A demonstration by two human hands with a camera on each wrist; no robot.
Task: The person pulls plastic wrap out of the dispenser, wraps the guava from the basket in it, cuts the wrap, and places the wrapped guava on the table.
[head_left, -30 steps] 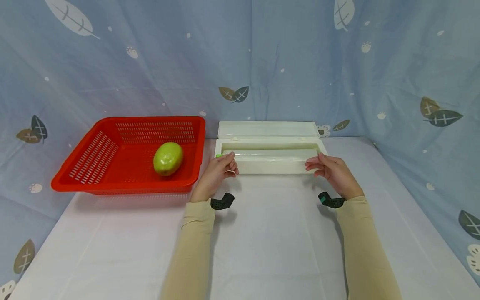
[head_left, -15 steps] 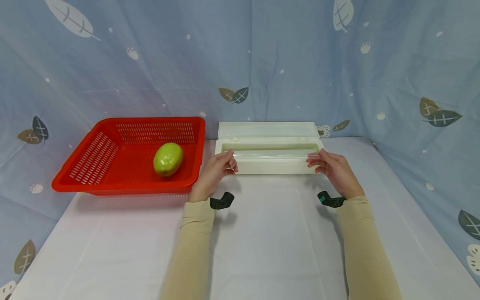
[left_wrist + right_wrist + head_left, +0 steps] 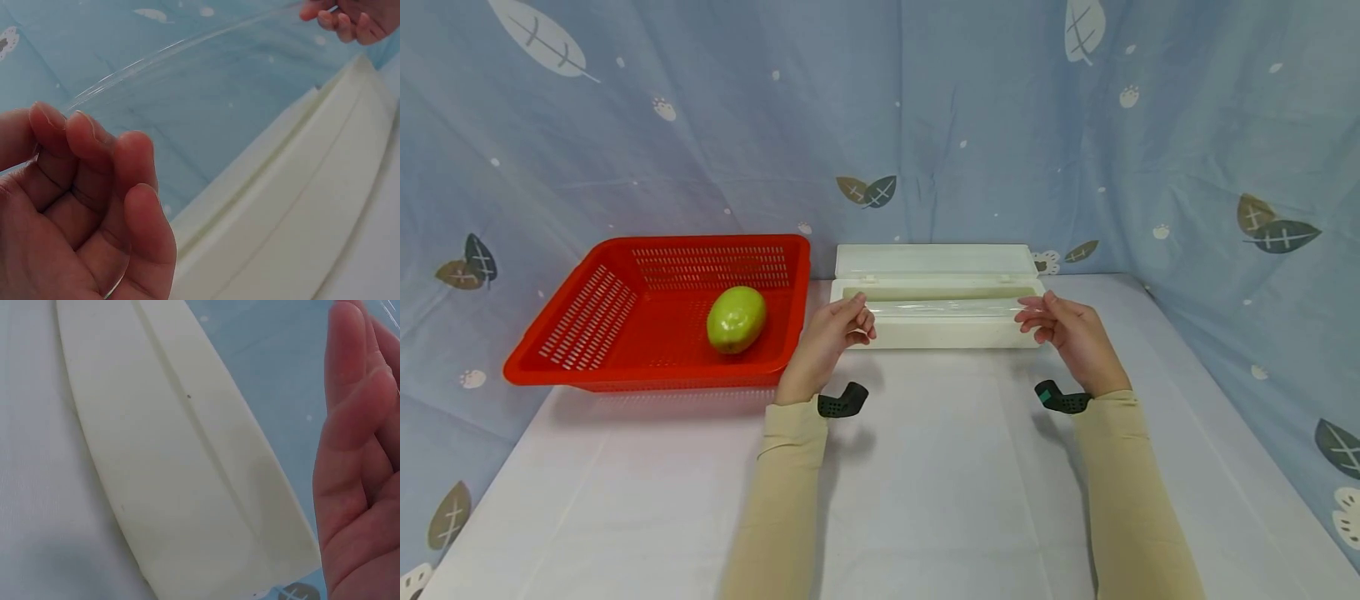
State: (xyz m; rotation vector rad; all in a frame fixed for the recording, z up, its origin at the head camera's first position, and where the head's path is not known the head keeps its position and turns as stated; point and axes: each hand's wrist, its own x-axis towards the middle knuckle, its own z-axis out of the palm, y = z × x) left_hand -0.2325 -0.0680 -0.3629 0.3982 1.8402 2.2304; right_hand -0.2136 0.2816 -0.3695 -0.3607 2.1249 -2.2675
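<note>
A sheet of clear plastic wrap stretches between both hands, its upper edge bunched into a shiny line. My left hand pinches one corner between thumb and curled fingers, as the left wrist view shows up close. At the other end my right hand pinches the opposite corner; in the right wrist view its fingers stand at the right edge. Behind and below the film sits a white cling wrap dispenser box, its lid raised against the back.
Left of the box stands a red slotted plastic basket with a green, mango-like fruit in it. A blue leaf-patterned cloth hangs behind the white-covered table.
Both hands have risen slightly from the box's front edge, drawing the film up with them. The box, basket and fruit stay put.
</note>
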